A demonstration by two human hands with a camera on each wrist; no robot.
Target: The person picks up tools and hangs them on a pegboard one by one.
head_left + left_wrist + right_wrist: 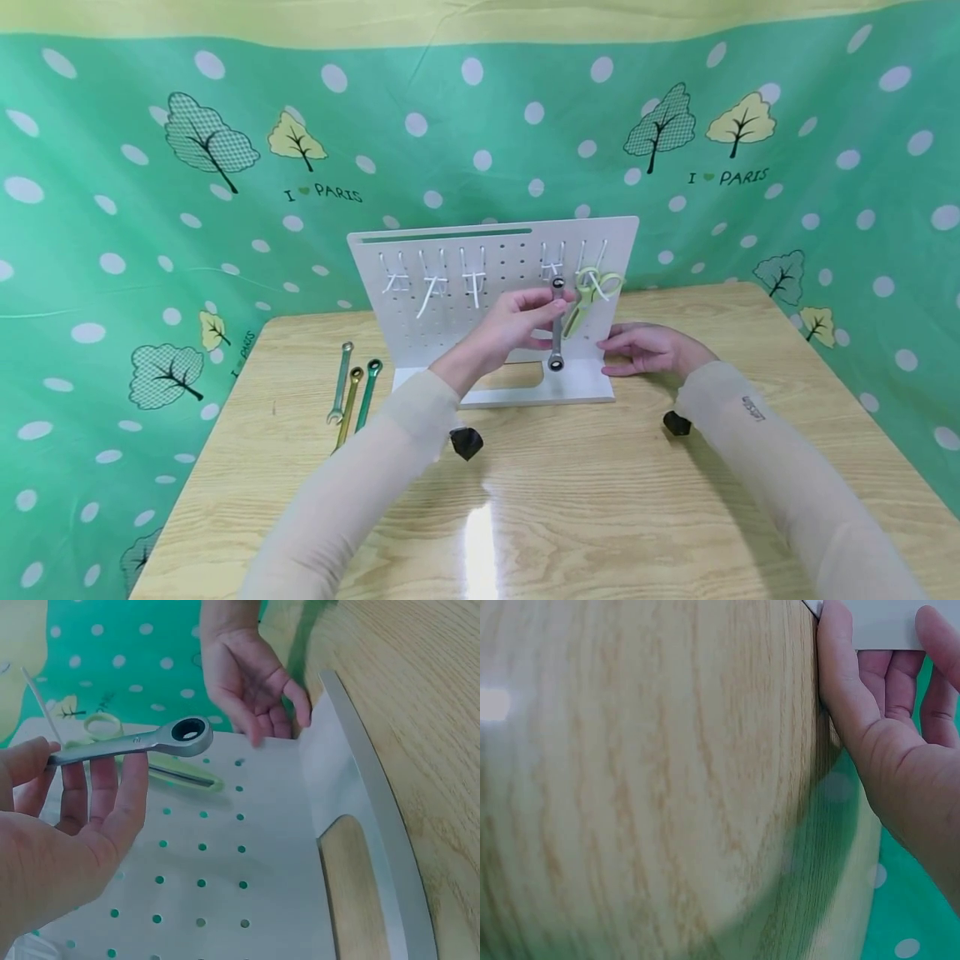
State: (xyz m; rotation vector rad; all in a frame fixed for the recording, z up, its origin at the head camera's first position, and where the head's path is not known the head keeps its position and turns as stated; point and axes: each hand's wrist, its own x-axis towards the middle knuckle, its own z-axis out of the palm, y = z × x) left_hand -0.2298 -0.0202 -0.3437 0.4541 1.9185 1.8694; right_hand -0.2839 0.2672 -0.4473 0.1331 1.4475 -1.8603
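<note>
A silver ratchet wrench (557, 333) with a ring at each end is pinched between the thumb and fingers of my left hand (517, 321). It stands nearly upright in front of the white pegboard (491, 333), its upper ring close by a white hook (552, 267). Green-handled scissors (581, 315) hang from the hook just to the right. My right hand (648, 348) grips the board's lower right edge. In the left wrist view, the thumb of that right hand (244, 682) lies at the edge, with other fingers partly hidden behind the board.
More white hooks (431, 292) stick out from the board's left half. Several wrenches, among them a gold one (348, 408) and a green one (367, 392), lie on the wooden table (585, 500) at left, partly hidden by my left sleeve. A green dotted cloth (480, 108) hangs behind.
</note>
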